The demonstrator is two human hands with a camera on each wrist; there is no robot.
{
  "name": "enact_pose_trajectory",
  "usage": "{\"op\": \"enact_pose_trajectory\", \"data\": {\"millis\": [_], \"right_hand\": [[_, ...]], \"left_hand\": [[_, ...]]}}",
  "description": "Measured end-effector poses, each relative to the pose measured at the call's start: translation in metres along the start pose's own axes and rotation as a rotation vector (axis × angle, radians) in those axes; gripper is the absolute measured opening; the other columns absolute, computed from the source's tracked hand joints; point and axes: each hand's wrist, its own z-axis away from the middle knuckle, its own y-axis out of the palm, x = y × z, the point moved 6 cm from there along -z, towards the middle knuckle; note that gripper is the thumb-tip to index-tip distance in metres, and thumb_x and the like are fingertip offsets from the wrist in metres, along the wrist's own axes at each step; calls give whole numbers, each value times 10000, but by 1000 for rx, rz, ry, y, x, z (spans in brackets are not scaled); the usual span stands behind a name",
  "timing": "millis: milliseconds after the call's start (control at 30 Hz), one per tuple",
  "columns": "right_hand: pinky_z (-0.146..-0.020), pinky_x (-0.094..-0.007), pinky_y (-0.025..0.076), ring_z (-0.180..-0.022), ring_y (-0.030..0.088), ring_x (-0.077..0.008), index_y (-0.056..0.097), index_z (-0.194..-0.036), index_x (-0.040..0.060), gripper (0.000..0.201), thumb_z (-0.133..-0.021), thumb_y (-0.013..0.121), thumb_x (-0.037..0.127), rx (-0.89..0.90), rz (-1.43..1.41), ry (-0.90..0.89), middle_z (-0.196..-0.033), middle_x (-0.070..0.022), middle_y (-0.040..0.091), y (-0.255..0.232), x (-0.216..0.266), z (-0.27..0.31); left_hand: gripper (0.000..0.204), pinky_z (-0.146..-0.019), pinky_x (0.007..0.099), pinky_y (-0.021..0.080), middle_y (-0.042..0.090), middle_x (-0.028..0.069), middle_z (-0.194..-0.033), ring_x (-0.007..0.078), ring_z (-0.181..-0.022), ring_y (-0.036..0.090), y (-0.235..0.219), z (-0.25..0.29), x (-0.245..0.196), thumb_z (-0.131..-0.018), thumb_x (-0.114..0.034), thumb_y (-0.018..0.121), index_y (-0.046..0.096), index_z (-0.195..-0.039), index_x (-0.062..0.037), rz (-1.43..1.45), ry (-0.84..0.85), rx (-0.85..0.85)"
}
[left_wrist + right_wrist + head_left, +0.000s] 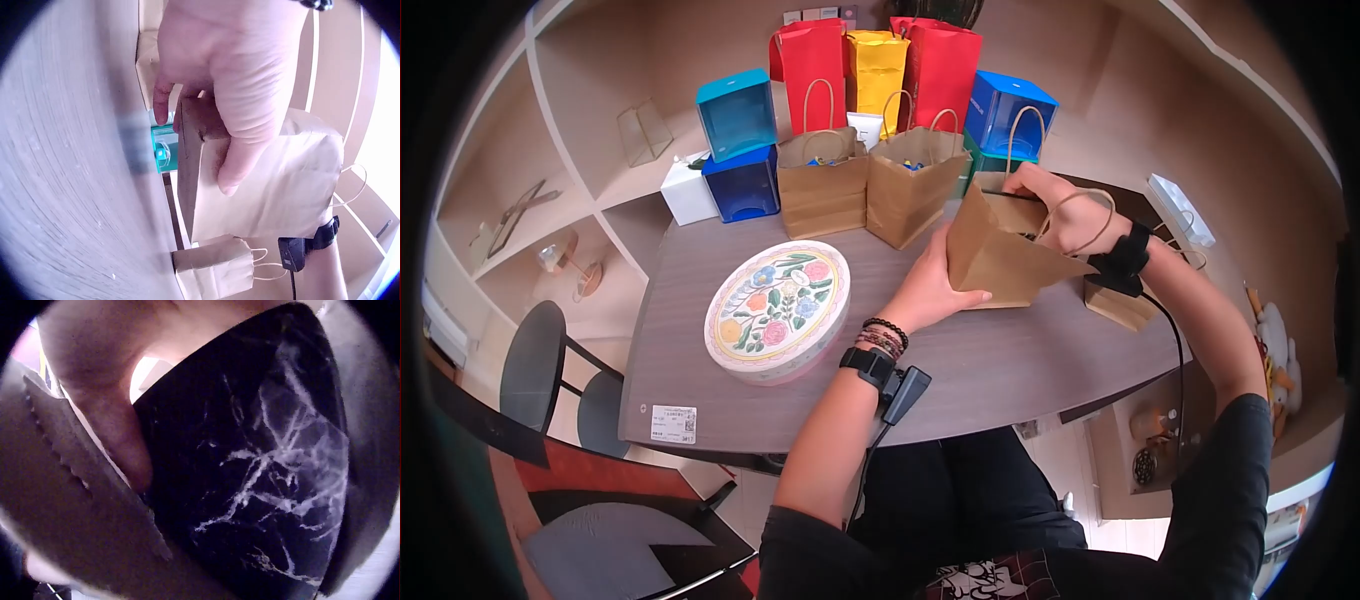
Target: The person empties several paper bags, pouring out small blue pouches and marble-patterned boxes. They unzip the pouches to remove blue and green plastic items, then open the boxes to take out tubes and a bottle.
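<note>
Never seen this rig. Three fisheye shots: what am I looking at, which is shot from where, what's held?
No robot here: a person works bare-handed, so each grip is simply a hand. The wide picture is shot from the head, looking forward and down; the others are shot from the left and right wrists, each facing that hand's work.

The left grip holds a brown paper bag, thumb against one face. The right grip reaches into it, holding a dark, white-veined item; I can't tell what it is.

On the table lies a round floral box. Two similar bags stand beyond it, with red bags and a yellow bag farther back.
</note>
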Motion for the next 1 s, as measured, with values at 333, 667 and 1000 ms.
{"op": "enact_pose_trajectory", "data": {"millis": [333, 667, 1000], "right_hand": [[-819, -275, 415, -897, 525, -152, 466, -1077, 52, 548, -591, 718, 47, -259, -313, 227, -953, -65, 549, -84, -8, 34], [-832, -276, 458, -884, 584, -146, 470, -1095, 7, 563, -616, 738, 132, -384, -599, 375, -992, -90, 586, -83, 4, 110], [-695, -249, 501, -801, 605, -139, 498, -1016, -65, 426, -741, 713, 179, -47, -1094, 706, -920, -107, 593, 66, -61, 85]], "left_hand": [[711, -905, 354, 419, 543, 219, -1117, 300, -1070, 535, 4, 4, 36, -647, -282, 781, 376, -1145, 24, -61, -180, 80], [667, -950, 383, 371, 447, 264, -1176, 371, -1126, 436, -19, 4, 57, -687, -168, 725, 347, -1177, 79, -209, -262, -295], [681, -946, 378, 384, 446, 245, -1152, 368, -1105, 445, -20, 9, 65, -681, -155, 729, 382, -1218, 80, -323, -433, -266]]}}
